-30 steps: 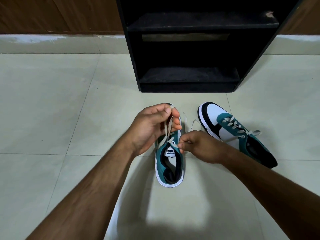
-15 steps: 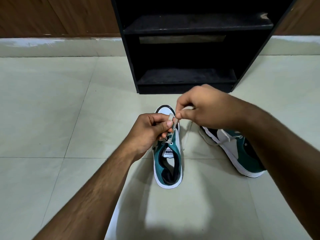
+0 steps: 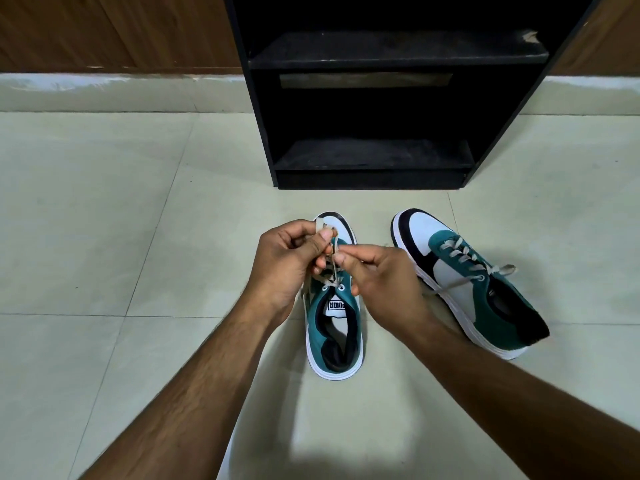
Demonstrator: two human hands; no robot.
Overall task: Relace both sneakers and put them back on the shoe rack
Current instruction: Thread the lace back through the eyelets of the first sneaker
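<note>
Two low-top canvas sneakers, teal with white panels, black toe trim and white rubber soles, sit on the glossy pale floor tiles. One teal sneaker lies at centre, toe toward twelve o'clock; the second sneaker is at its three o'clock, apart, angled, its flat grey lace threaded. One black, dusty two-shelf shoe rack stands at twelve o'clock, holding no shoes. The left hand pinches a loop of the centre shoe's flat beige lace; the right hand pinches the other strand beside it. Half a second ago the right hand was raised higher, hiding the second sneaker; now it has dropped level with the left.
</note>
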